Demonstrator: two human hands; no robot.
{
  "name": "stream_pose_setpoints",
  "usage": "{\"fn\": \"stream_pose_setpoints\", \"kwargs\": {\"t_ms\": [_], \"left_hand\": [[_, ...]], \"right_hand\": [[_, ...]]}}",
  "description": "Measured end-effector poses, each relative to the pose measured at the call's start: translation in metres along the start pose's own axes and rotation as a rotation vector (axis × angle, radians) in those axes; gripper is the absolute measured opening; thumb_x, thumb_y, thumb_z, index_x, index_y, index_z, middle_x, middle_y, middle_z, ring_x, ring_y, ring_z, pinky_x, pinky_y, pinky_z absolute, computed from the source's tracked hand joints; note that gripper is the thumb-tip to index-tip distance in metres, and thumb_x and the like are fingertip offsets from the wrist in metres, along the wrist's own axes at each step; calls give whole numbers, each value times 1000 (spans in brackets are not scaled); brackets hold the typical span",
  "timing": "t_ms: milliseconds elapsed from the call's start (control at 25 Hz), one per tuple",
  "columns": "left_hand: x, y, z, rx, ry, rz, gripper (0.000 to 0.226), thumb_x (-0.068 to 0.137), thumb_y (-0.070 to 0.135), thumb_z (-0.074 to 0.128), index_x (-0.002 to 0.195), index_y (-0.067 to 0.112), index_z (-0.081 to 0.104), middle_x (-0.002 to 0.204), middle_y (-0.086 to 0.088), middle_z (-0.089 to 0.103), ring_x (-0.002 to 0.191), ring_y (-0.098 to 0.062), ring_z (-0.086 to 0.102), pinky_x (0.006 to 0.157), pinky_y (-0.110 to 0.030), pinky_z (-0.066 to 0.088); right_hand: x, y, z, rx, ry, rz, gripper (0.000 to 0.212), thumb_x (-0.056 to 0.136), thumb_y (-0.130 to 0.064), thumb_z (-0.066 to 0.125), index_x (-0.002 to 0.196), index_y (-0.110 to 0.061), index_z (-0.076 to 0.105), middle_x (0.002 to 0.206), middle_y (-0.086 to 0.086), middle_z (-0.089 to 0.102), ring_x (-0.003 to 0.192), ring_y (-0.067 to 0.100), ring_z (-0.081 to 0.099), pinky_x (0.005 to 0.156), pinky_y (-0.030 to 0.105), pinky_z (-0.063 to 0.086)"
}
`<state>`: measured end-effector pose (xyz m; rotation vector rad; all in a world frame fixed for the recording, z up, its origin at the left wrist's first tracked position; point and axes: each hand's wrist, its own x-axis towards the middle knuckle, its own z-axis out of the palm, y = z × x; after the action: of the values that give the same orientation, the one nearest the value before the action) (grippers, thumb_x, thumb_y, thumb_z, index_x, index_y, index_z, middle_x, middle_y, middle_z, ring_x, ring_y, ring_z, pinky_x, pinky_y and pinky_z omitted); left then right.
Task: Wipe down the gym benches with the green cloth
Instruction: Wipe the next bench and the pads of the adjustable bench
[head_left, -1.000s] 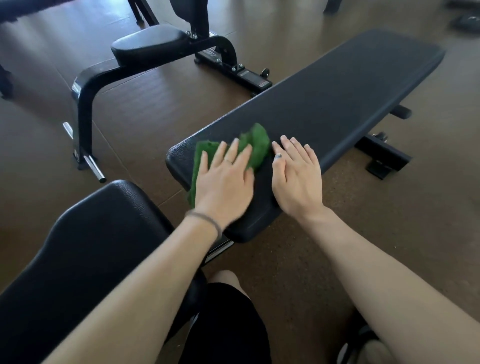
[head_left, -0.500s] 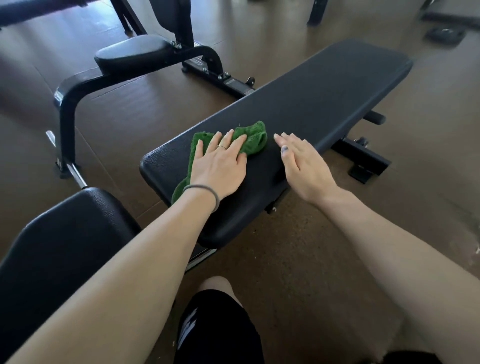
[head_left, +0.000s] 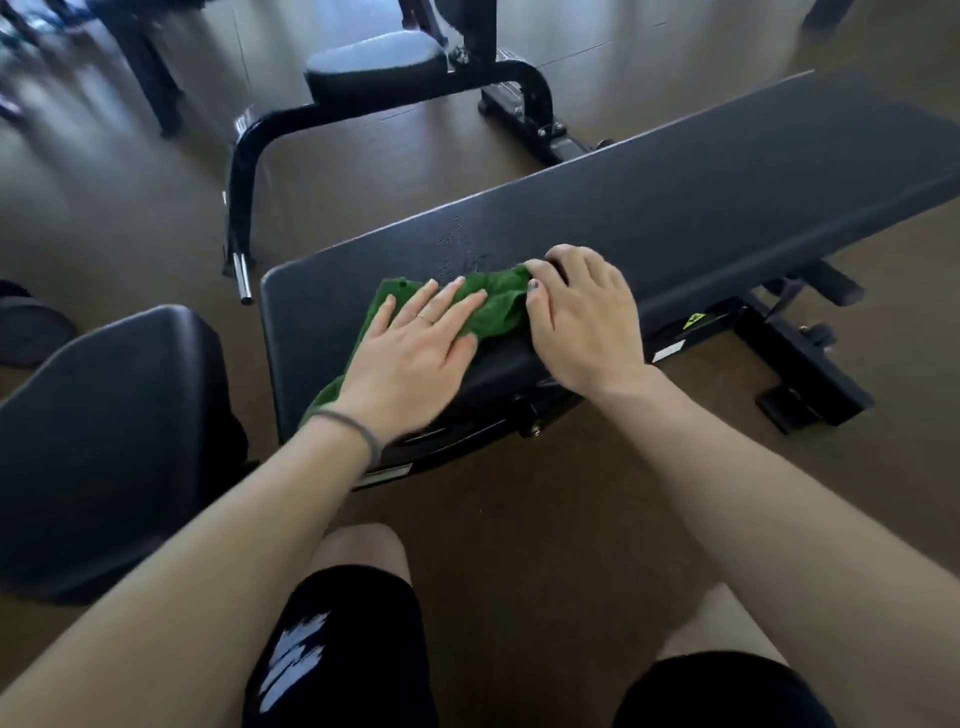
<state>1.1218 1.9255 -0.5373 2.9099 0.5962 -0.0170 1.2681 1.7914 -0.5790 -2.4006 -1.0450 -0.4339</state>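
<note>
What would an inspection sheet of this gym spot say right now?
Surface: long flat black padded bench, droplets near the cloth.
Job's things: crumpled green cloth on the bench's near end.
Clutter: nothing seen.
Hands: left hand flat on the cloth; right hand at the cloth's right edge, fingers curled, grip unclear.
Cables: nothing seen.
Surroundings: brown floor; second black padded bench at left; black-framed machine with padded seat behind.
</note>
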Motion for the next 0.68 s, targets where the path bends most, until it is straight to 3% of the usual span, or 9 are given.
{"fn": "stream_pose_setpoints", "kwargs": {"t_ms": [160, 400, 680], "left_hand": [[42, 20, -5, 6, -59, -127, 55, 110, 44, 24, 163, 39, 13, 173, 14, 3, 160, -11, -1, 130, -43, -3], [-8, 29, -1, -7, -70, -52, 55, 110, 45, 23, 163, 43, 10, 171, 19, -1, 159, -6, -6, 129, -40, -6], [96, 16, -4, 4, -66, -23, 54, 110, 43, 25, 162, 44, 12, 172, 16, 4, 159, -9, -1, 129, -42, -4]], "right_hand": [[4, -2, -2, 53, -51, 52, 45, 102, -34, 30, 119, -16, 67, 129, 4, 61, 128, 28, 51, 106, 43, 37], [39, 20, -8, 56, -149, 132, 48, 100, -38, 24, 115, -18, 65, 122, 6, 58, 115, 31, 52, 95, 45, 36], [42, 27, -3, -37, -44, 144, 39, 102, -39, 35, 108, -18, 67, 115, 3, 60, 106, 28, 55, 87, 44, 41]]}}
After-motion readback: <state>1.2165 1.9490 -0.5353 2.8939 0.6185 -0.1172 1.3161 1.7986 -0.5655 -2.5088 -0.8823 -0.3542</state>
